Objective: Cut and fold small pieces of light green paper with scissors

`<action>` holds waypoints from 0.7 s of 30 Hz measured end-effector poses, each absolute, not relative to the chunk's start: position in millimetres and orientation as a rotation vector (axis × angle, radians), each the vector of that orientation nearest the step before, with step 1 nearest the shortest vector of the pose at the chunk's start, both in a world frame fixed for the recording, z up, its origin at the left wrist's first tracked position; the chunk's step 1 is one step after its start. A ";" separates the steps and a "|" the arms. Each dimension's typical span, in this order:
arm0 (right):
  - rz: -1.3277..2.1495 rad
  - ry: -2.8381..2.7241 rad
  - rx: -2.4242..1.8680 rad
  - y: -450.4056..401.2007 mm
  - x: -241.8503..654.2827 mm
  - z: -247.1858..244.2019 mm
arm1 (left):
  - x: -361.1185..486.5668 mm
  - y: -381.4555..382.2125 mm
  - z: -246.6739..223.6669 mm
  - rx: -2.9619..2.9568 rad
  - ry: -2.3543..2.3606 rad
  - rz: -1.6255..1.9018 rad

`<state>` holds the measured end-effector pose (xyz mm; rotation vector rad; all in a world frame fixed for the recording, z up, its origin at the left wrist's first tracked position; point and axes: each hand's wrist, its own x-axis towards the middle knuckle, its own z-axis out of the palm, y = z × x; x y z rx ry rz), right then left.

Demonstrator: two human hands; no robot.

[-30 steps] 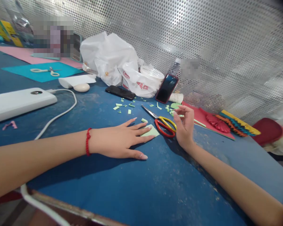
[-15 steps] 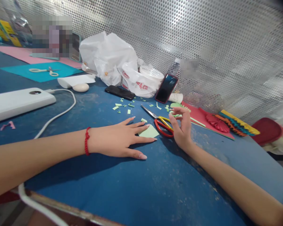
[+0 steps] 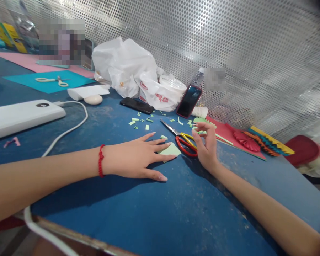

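Note:
My left hand (image 3: 138, 158) lies flat with fingers spread, palm down on the blue table (image 3: 154, 217). Its fingertips rest over a pale green piece of paper (image 3: 173, 150), which is partly hidden beneath them. Just right of the paper lies a pair of scissors (image 3: 186, 145) with one red and one yellow handle, blades pointing away to the left. Beside the handles, my right hand (image 3: 207, 147) is raised on its edge, fingers curled loosely and apart, holding nothing visible. Behind its fingertips is a green pleated paper (image 3: 202, 121). Small green scraps (image 3: 147, 127) are scattered beyond my left hand.
A white power bank (image 3: 24, 117) with a cable occupies the left. Farther back are a black phone (image 3: 137, 105), white plastic bags (image 3: 125, 67) and a leaning phone (image 3: 189, 101). White scissors (image 3: 52, 80) lie on blue paper. Pleated papers (image 3: 269, 140) rest at right on red paper.
The view has shifted very slightly. My left hand's fingers sit a little differently over the green paper; my right hand stays by the scissors.

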<state>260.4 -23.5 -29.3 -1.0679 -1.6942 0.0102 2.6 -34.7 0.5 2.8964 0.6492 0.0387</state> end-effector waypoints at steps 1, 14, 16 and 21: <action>0.010 -1.695 -1.069 -23.5 260.3 -29.3 | 2.5 -34.5 0.2 2.896 0.642 0.057; 0.042 -1.699 -1.078 -24.0 258.6 -27.7 | 4.1 -34.2 -3.6 2.875 0.597 0.197; 0.049 -1.702 -1.076 -24.1 258.7 -27.9 | 6.2 -32.5 -6.8 2.856 0.616 0.230; 0.060 -1.704 -1.074 -24.6 258.9 -28.7 | 6.6 -20.0 -10.4 2.806 0.616 0.251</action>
